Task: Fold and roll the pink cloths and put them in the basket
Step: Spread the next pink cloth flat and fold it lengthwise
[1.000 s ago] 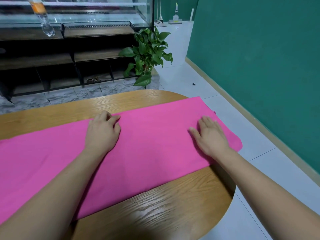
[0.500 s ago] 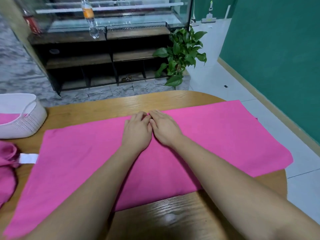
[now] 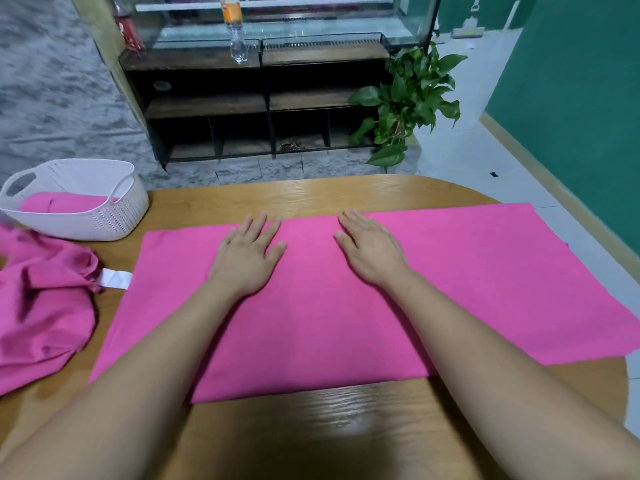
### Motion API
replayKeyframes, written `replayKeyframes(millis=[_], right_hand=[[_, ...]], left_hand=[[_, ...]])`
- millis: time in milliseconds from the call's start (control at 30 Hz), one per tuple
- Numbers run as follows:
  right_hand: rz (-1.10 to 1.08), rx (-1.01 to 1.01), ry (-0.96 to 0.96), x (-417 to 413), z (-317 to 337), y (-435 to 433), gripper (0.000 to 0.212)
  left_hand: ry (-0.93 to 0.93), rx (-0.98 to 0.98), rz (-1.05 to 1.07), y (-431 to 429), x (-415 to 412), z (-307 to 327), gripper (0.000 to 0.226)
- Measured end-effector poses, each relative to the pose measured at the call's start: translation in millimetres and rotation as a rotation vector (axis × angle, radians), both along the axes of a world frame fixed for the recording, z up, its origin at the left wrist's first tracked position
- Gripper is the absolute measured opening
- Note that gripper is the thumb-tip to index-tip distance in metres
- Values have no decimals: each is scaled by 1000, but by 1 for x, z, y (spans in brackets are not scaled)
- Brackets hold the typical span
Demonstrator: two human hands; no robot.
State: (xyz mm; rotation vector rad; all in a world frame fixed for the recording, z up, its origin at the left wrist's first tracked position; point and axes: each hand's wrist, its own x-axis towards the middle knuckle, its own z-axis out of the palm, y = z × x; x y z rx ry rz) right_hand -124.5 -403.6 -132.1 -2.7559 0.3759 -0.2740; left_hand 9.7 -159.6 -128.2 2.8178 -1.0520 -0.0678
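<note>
A rounded wooden table (image 3: 311, 194) is seen in a tiled room with a green wall, a dark shelf unit and a potted plant (image 3: 408, 98) behind it. A pink cloth (image 3: 311, 327), apparently folded into a long band, is laid flat across the table, its right end seeming to reach past the table's edge. The left hand (image 3: 247, 258) and the right hand (image 3: 372, 252) are pressed palm-down on the cloth near its far edge, a little apart, fingers straight and nothing grasped. At far left a white basket (image 3: 114, 216) is shown with one rolled cloth (image 3: 62, 202) already inside; just in front of it a crumpled pink heap (image 3: 41, 306) with a white label (image 3: 116, 278) awaits its turn.

The step in hand is judged to be the smoothing of the band before it is rolled. It would be done best with flat palms swept outward from the middle toward both ends, so that creases are pushed out rather than pressed in. The layered edges should be checked for alignment, and the overhanging end drawn onto the table, before a tight, even roll is begun.
</note>
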Motion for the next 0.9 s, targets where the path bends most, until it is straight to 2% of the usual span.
replayKeyframes(millis=[167, 300, 500, 700, 900], right_hand=[[-2, -13, 0, 0, 0, 1, 59], [-12, -22, -1, -1, 0, 2, 59], [-21, -30, -17, 1, -1, 4, 57], [-33, 32, -59, -1, 4, 6, 52], [-153, 331, -166, -12, 19, 5, 54]], left_hand=[[5, -17, 120, 51, 28, 2, 75], [2, -25, 225, 79, 48, 5, 73], [-16, -75, 320, 68, 48, 8, 63], [62, -174, 72, -18, -30, 11, 64], [87, -136, -159, -75, -121, 4, 66]])
